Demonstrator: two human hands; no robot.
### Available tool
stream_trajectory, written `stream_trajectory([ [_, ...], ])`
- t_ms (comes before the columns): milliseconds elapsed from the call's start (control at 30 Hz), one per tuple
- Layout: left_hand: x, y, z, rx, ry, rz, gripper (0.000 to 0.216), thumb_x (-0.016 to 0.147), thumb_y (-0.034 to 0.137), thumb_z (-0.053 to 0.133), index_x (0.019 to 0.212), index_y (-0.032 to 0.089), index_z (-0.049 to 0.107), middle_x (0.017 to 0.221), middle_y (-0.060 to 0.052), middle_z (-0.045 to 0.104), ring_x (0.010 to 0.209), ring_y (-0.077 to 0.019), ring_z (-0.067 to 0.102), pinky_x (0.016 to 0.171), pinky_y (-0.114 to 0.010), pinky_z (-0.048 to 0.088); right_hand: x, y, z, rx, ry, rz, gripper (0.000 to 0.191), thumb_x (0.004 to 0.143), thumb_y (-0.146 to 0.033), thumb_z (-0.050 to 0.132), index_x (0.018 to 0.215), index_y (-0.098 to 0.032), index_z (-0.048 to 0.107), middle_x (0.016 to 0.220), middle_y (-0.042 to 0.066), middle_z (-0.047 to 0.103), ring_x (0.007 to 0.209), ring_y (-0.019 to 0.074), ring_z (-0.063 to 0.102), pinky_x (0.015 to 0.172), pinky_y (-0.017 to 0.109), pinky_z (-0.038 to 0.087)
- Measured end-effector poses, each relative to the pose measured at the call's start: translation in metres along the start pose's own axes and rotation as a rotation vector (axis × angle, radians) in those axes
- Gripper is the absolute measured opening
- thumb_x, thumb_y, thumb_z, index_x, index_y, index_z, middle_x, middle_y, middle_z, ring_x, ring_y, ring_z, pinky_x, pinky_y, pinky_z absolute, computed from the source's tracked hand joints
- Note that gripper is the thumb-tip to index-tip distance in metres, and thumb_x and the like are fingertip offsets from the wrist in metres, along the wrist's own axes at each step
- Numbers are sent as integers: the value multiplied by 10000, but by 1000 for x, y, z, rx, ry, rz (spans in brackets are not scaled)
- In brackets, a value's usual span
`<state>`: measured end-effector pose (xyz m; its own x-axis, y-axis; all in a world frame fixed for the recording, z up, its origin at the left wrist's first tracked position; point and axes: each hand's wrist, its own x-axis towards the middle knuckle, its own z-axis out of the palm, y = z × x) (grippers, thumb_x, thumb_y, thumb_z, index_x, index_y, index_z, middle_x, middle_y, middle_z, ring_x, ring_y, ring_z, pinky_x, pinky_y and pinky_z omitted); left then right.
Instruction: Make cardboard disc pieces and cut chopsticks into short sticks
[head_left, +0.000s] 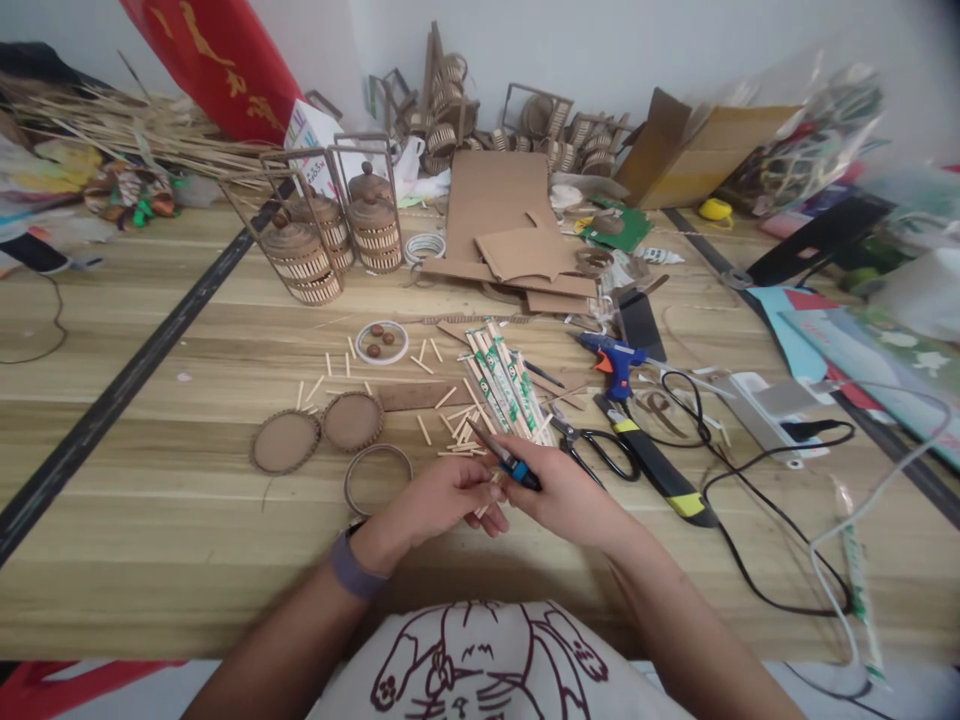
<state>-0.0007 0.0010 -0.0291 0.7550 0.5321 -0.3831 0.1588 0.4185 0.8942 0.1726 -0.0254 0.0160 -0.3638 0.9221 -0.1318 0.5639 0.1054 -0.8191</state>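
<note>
My right hand (pixel 566 490) is closed around a knife-like tool (pixel 517 468) with a black-and-blue handle and a grey metal end pointing up and left. Close against it, my left hand (pixel 446 495) pinches a short pale wooden stick (pixel 481 511), partly hidden by the fingers. Just beyond the hands lie loose cut stick pieces (pixel 461 430) and a pile of chopsticks in green-printed wrappers (pixel 506 385). Left of them are two round cardboard discs (pixel 285 442) with ridged rims and a thin cardboard ring (pixel 379 480).
Scissors (pixel 600 450), a black-and-yellow cutter (pixel 660 470) and a blue glue gun (pixel 616 362) with cable lie at right, near a white power strip (pixel 765 410). Small basket-like lanterns (pixel 375 225) stand at back left. Cardboard sheets (pixel 499 200) and a box (pixel 697 150) are behind.
</note>
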Motion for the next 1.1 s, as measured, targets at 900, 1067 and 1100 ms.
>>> stream_trajectory([
  [900,1,11,14,-262,376,161,249,719,378,701,673,146,625,708,-19,680,742,-172,583,745,-298,469,-9,16,44,-373,399,-56,568,831,-297,643,1353,-221,434,1269,164,460,1136,313,572,916,475,530],
  [1067,0,9,8,-194,359,145,269,790,409,634,766,141,637,712,-27,689,688,-162,624,673,-278,478,-21,7,27,-174,322,-30,497,807,-363,677,1257,-226,517,1143,116,538,1110,276,566,934,437,501],
  [1100,-1,9,6,-162,353,148,282,813,421,617,786,141,638,724,-32,695,697,-163,638,680,-277,481,-24,5,20,-126,287,-4,415,819,-372,655,1192,-222,554,1088,101,566,1053,261,586,907,423,507],
])
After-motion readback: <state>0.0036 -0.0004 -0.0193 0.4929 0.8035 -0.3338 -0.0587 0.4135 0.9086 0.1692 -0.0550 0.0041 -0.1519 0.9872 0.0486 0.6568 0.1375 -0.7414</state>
